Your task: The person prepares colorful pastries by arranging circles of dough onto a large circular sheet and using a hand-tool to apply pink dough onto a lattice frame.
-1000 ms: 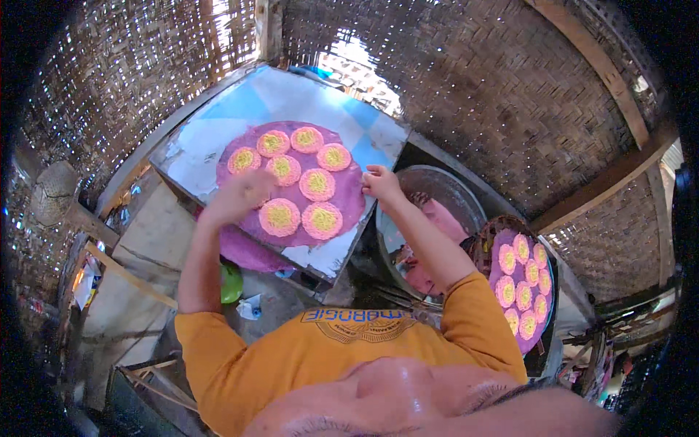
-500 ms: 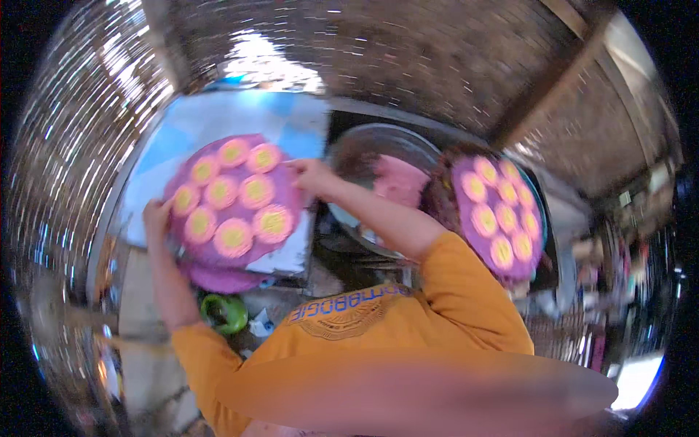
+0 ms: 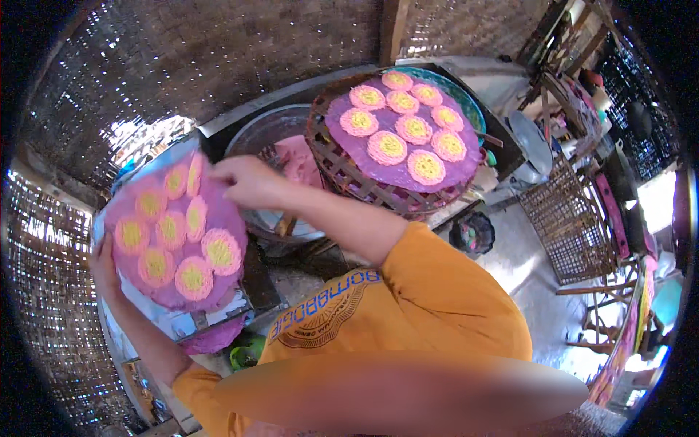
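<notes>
Right hand (image 3: 251, 182) pinches the disc-dotted purple sheet (image 3: 186, 252) between its fingers; left hand (image 3: 104, 261) (finger closure unclear) touches its left edge.

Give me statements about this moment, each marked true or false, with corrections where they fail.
1. The right hand holds an edge of the purple sheet. True.
2. Pink material lies in the round basin. True.
3. The left hand is inside the basin. False: it is at the sheet's left edge.
4. The woven basket stands left of the basin. False: it stands to the right.
5. The sheet's discs have blue centres. False: their centres are yellow.
6. Another purple sheet with discs rests on the basket. True.
</notes>
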`<control>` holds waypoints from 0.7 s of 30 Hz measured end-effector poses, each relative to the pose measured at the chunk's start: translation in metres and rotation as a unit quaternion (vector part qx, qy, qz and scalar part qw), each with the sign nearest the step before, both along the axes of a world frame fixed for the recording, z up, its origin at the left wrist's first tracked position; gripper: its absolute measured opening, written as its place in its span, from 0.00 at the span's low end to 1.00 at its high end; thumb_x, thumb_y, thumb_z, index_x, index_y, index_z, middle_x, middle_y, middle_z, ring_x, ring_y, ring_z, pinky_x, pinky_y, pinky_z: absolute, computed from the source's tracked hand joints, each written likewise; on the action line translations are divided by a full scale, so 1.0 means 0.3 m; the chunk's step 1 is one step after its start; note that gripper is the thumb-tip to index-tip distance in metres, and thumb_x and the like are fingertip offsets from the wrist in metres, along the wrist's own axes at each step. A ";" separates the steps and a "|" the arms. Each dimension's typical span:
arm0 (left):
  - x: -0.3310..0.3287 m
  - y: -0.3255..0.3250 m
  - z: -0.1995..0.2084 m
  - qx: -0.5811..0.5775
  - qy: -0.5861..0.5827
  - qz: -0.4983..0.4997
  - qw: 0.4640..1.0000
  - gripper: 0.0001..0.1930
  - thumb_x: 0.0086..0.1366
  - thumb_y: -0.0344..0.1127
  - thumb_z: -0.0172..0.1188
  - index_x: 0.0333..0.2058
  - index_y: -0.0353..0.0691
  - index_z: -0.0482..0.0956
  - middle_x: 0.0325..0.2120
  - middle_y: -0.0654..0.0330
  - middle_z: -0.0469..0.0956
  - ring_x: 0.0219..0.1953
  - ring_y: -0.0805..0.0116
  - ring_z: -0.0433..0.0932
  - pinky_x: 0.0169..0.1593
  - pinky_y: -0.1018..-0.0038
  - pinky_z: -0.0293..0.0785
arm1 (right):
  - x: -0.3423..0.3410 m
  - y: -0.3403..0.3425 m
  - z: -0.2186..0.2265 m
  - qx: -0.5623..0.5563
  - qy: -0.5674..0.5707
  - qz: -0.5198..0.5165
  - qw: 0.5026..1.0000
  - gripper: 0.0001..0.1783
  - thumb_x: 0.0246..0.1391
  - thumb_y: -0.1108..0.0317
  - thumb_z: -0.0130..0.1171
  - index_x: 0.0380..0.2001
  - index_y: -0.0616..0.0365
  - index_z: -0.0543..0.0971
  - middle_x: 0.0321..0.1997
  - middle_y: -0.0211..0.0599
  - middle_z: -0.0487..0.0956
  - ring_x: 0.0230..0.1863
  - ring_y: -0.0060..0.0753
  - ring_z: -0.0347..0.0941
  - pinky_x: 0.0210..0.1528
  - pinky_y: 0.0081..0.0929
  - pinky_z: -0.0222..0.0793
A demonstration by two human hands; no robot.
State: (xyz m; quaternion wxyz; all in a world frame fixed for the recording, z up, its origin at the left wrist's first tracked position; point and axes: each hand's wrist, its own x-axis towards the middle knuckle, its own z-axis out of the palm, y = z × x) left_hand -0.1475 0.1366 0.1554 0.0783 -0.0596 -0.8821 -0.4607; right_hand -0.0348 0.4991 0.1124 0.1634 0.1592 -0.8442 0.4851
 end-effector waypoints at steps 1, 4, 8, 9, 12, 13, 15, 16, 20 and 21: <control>-0.022 0.060 0.013 0.014 0.010 -0.014 1.000 0.21 0.58 0.41 0.54 0.44 0.29 0.72 0.39 0.56 0.75 0.39 0.72 0.71 0.45 0.77 0.65 | 0.044 0.078 0.008 -0.006 0.031 -0.008 0.999 0.25 0.32 0.71 0.55 0.42 0.62 0.73 0.46 0.47 0.72 0.48 0.43 0.68 0.51 0.30 0.62; -0.027 0.334 0.054 0.037 0.090 -0.070 0.993 0.20 0.57 0.40 0.55 0.44 0.31 0.72 0.38 0.56 0.75 0.40 0.72 0.71 0.45 0.78 0.65 | 0.232 0.299 0.092 -0.050 -0.005 -0.078 0.996 0.26 0.38 0.76 0.55 0.47 0.61 0.71 0.51 0.42 0.70 0.53 0.33 0.64 0.54 0.26 0.59; -0.049 0.755 0.030 0.084 0.093 -0.166 0.978 0.20 0.54 0.41 0.58 0.41 0.31 0.74 0.36 0.58 0.76 0.37 0.72 0.71 0.42 0.80 0.66 | 0.468 0.555 0.143 -0.122 -0.038 -0.192 0.973 0.25 0.40 0.79 0.53 0.48 0.65 0.70 0.54 0.41 0.67 0.52 0.30 0.63 0.51 0.24 0.61; -0.029 0.867 0.028 0.084 0.100 -0.169 0.977 0.21 0.53 0.42 0.58 0.40 0.31 0.75 0.37 0.56 0.76 0.38 0.70 0.72 0.43 0.78 0.67 | 0.519 0.623 0.129 -0.148 -0.042 -0.205 0.966 0.25 0.41 0.78 0.53 0.48 0.66 0.70 0.53 0.40 0.68 0.51 0.27 0.64 0.48 0.22 0.63; -0.066 1.131 -0.061 0.040 0.175 -0.200 0.963 0.20 0.52 0.47 0.58 0.36 0.37 0.78 0.32 0.53 0.78 0.36 0.63 0.77 0.41 0.74 0.69 | 0.650 0.728 0.136 -0.210 -0.045 -0.261 0.941 0.24 0.39 0.80 0.54 0.46 0.61 0.72 0.50 0.36 0.70 0.40 0.22 0.68 0.39 0.19 0.66; -0.007 1.224 -0.059 0.036 0.168 -0.202 0.964 0.19 0.52 0.47 0.58 0.36 0.37 0.78 0.32 0.52 0.78 0.36 0.62 0.77 0.41 0.73 0.70 | 0.687 0.771 0.114 -0.205 -0.032 -0.288 0.935 0.25 0.39 0.80 0.53 0.46 0.62 0.72 0.49 0.35 0.71 0.38 0.21 0.67 0.38 0.18 0.66; 0.021 1.355 -0.101 0.037 0.144 -0.246 0.958 0.18 0.51 0.46 0.58 0.34 0.38 0.79 0.31 0.51 0.78 0.34 0.61 0.77 0.39 0.72 0.70 | 0.744 0.840 0.074 -0.219 -0.035 -0.306 0.926 0.25 0.38 0.81 0.53 0.46 0.63 0.72 0.48 0.34 0.71 0.37 0.20 0.67 0.38 0.18 0.66; 0.043 1.413 -0.116 0.049 0.113 -0.260 0.958 0.19 0.51 0.45 0.59 0.36 0.36 0.78 0.31 0.54 0.78 0.33 0.65 0.76 0.38 0.74 0.69 | 0.770 0.870 0.051 -0.226 -0.037 -0.318 0.920 0.25 0.38 0.81 0.53 0.46 0.63 0.72 0.48 0.34 0.71 0.37 0.20 0.67 0.38 0.17 0.65; -0.017 1.516 -0.233 0.041 0.108 -0.273 0.955 0.18 0.50 0.46 0.58 0.33 0.37 0.79 0.29 0.52 0.78 0.33 0.61 0.77 0.38 0.72 0.70 | 0.810 0.902 -0.003 -0.243 -0.030 -0.336 0.909 0.26 0.38 0.82 0.52 0.47 0.62 0.72 0.46 0.31 0.72 0.35 0.18 0.66 0.35 0.15 0.64; -0.035 1.525 -0.259 0.036 0.110 -0.269 0.956 0.18 0.50 0.46 0.58 0.33 0.37 0.79 0.28 0.53 0.78 0.33 0.61 0.77 0.38 0.72 0.70 | 0.820 0.902 -0.008 -0.245 -0.046 -0.339 0.907 0.26 0.38 0.82 0.52 0.47 0.63 0.71 0.47 0.32 0.72 0.39 0.20 0.67 0.39 0.17 0.63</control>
